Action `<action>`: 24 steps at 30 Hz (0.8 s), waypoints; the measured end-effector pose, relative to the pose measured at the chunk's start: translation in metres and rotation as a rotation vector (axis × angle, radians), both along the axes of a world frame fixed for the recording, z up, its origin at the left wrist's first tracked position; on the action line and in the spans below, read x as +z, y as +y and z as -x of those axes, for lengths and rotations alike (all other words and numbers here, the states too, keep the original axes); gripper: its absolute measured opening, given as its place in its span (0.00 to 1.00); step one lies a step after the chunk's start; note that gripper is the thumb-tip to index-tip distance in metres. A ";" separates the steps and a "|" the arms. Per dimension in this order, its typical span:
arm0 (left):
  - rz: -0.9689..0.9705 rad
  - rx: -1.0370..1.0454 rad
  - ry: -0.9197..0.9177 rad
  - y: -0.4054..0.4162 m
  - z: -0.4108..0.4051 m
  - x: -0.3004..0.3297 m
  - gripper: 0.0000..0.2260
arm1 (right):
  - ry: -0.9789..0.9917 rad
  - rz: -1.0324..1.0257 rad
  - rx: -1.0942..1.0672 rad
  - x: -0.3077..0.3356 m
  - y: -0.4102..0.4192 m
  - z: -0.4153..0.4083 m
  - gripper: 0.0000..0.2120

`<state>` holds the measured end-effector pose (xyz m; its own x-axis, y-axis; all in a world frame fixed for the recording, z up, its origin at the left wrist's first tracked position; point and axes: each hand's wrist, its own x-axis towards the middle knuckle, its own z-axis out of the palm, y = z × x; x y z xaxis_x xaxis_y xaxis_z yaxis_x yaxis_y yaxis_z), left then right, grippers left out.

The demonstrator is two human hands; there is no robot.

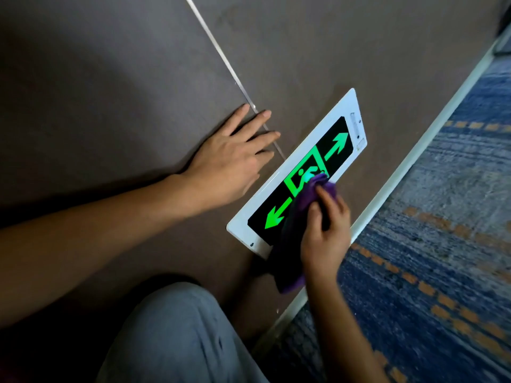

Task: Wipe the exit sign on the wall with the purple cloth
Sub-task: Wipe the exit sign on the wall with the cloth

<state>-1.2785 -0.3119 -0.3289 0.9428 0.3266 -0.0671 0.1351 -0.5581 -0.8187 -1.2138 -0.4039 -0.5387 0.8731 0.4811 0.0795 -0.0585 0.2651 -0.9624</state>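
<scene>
- Purple cloth (304, 205) is gripped in the right hand (325, 230) and pressed against the sign (297, 172), over the lower edge of the green running-figure panel at its middle.
- Part of the cloth is bunched under the fingers, and a loose tail is seen hanging below the sign's near corner.
- The sign is mounted low on the wall (110, 78), just above the skirting (414, 150); its two green arrows, one at each end, are left uncovered.
- The left hand (229, 161) is laid flat on the wall just beside the sign's upper edge, fingers straight and spread, nothing held; it appears to be used as a brace.
- The step in hand is judged to be the wiping itself, with the middle of the sign being worked and both ends probably yet to be covered.
- For the next move, a stroke along the sign's length toward either arrow would be called for, with the cloth kept flat and pressure kept light on the panel.
- A metal strip (221, 56) is seen running up the wall under the left fingers.
- Patterned blue carpet (442, 244) is spread below the skirting, and a knee in grey trousers (179, 333) is raised close to the wall.
- Nothing is seen blocking the sign, though the hanging tail could be dragged across the skirting.
</scene>
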 end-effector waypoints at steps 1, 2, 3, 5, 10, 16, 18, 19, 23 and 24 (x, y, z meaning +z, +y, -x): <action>-0.004 -0.003 -0.001 0.001 0.001 0.000 0.21 | 0.010 0.011 -0.026 0.004 0.009 -0.023 0.16; -0.008 -0.003 0.002 0.001 0.001 0.000 0.22 | 0.013 0.020 -0.042 0.009 0.018 -0.044 0.16; -0.008 -0.003 0.006 0.002 0.001 0.000 0.22 | 0.008 0.030 -0.049 0.012 0.029 -0.065 0.17; -0.001 -0.001 0.004 0.002 0.001 -0.001 0.23 | -0.016 0.041 -0.053 0.017 0.050 -0.101 0.17; -0.004 0.019 0.015 0.001 -0.001 -0.002 0.23 | 0.015 0.062 -0.020 0.017 0.096 -0.144 0.21; 0.004 0.035 0.032 0.000 -0.002 -0.002 0.24 | 0.002 0.081 -0.003 0.004 0.095 -0.100 0.21; 0.018 0.032 0.009 -0.001 -0.002 -0.002 0.24 | -0.020 0.065 0.004 -0.001 0.082 -0.072 0.20; 0.020 0.030 0.002 -0.002 -0.002 -0.002 0.24 | -0.022 0.047 0.016 -0.002 0.073 -0.056 0.19; 0.030 0.029 -0.006 -0.003 -0.002 -0.003 0.24 | -0.032 0.001 0.063 -0.003 0.036 0.009 0.17; 0.038 0.030 -0.007 -0.002 -0.003 -0.002 0.24 | -0.038 -0.003 0.078 -0.002 0.030 0.024 0.17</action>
<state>-1.2755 -0.3141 -0.3309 0.9333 0.3517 -0.0731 0.1578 -0.5842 -0.7961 -1.2378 -0.3738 -0.5402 0.8294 0.5471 0.1131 -0.0426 0.2638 -0.9636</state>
